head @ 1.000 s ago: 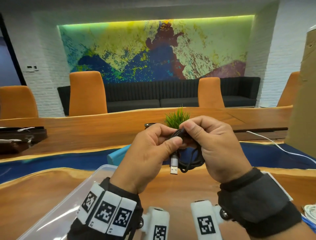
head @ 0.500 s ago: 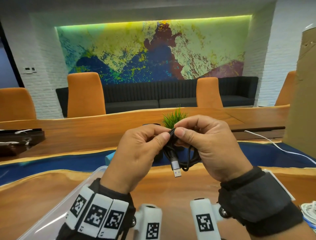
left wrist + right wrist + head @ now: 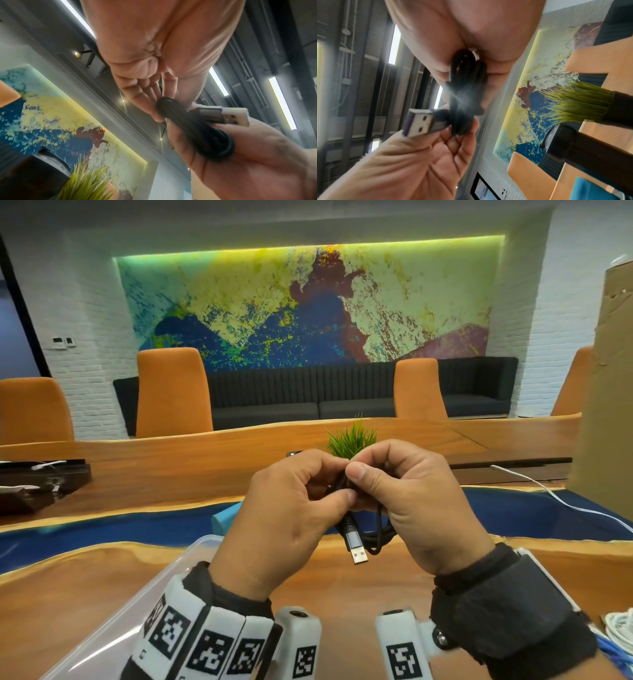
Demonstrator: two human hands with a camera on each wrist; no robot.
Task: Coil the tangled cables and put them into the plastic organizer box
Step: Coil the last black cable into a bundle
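Both hands hold a coiled black braided cable in the air above the wooden table. My left hand pinches the top of the coil between thumb and fingers. My right hand grips the same bundle from the right, thumb on top. The cable's silver USB plug hangs down below the hands. The left wrist view shows the black coil and the plug against the right palm. In the right wrist view the coil runs between both hands, plug toward the camera. The clear plastic organizer box lies at lower left under my left wrist.
A small green plant stands just behind the hands. A white cable trails across the table at right, and a white cable bundle lies at the lower right edge. A cardboard box rises at far right. A light-blue object sits behind the box.
The hands have closed together at the top of the coil; the right thumb now lies over the bundle. The USB plug has swung slightly rightward and hangs lower.
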